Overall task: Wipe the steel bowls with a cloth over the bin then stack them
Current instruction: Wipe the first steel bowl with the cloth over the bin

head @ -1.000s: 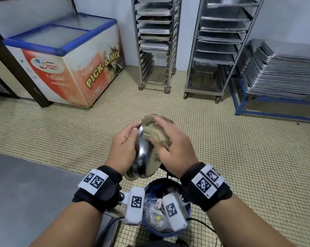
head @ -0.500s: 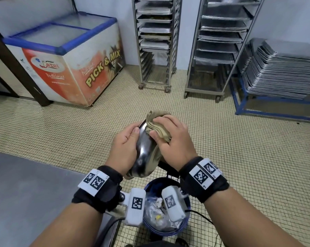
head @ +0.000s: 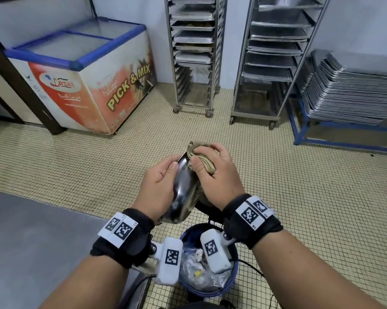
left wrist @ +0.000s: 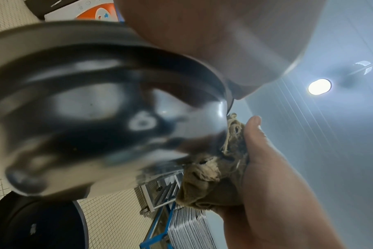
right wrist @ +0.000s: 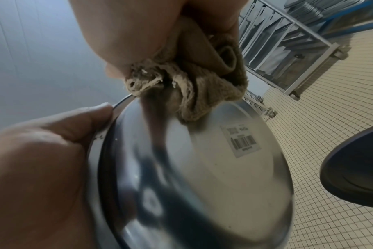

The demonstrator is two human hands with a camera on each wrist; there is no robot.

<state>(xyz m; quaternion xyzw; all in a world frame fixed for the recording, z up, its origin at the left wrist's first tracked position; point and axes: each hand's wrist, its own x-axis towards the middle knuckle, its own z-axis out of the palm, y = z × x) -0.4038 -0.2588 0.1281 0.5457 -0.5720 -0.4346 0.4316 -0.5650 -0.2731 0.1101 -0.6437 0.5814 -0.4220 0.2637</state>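
A steel bowl (head: 183,192) stands on edge in the air above the blue bin (head: 210,286). My left hand (head: 163,181) grips its rim, thumb along the near edge. My right hand (head: 212,172) holds a bunched tan cloth (head: 199,152) pressed against the bowl's top rim and outer side. In the right wrist view the cloth (right wrist: 194,87) sits on the bowl's underside (right wrist: 213,168), which carries a barcode sticker (right wrist: 241,139). The left wrist view shows the bowl's outer wall (left wrist: 91,121) and the cloth (left wrist: 215,171) in my right hand (left wrist: 266,168).
The bin holds plastic wrappers and stands on the tiled floor by a steel counter (head: 32,241) at lower left. A chest freezer (head: 87,74) stands far left. Two tray racks (head: 194,52) and a stack of trays (head: 352,85) line the back wall.
My right hand has slid the cloth along the bowl's upper rim, shifting slightly up and right. The bowl has turned a little in my left hand.
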